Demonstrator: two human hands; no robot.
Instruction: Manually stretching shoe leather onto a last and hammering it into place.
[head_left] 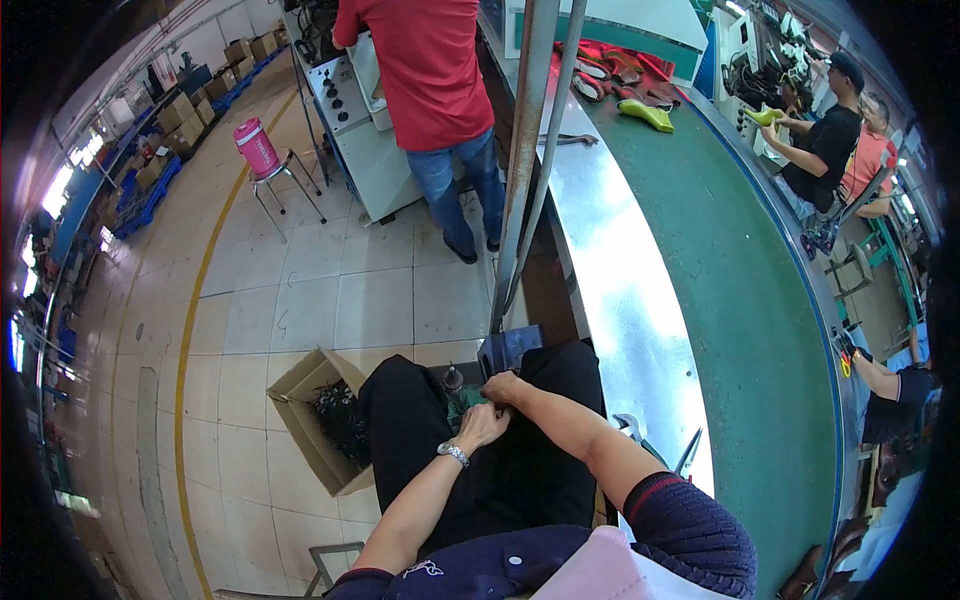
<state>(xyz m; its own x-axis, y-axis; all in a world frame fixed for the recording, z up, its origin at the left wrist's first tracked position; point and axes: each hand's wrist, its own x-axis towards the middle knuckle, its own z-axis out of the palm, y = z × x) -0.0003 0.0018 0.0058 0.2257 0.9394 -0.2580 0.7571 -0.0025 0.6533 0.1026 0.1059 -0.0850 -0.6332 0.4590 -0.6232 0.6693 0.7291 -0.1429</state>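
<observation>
My left hand (pixel 483 426), with a metal watch on its wrist, is closed low between my knees. Right beside it, slightly farther off, is my right hand (pixel 504 389), also closed, its fingers bent. The fingers of both meet in front of a small green fixture (pixel 459 398) topped by an upright metal spindle (pixel 453 378). Anything they pinch is too small or too covered to make out. Just beyond my right hand stands a blue-grey flat-sided piece (pixel 511 347).
An open cardboard box (pixel 283 424) with dark tangled bits stands by my left knee. On my right runs a metal ledge (pixel 640 290) with hand tools (pixel 688 452), alongside a green conveyor belt (pixel 740 290). A metal post (pixel 519 180) rises ahead; a person in red (pixel 430 75) stands beyond.
</observation>
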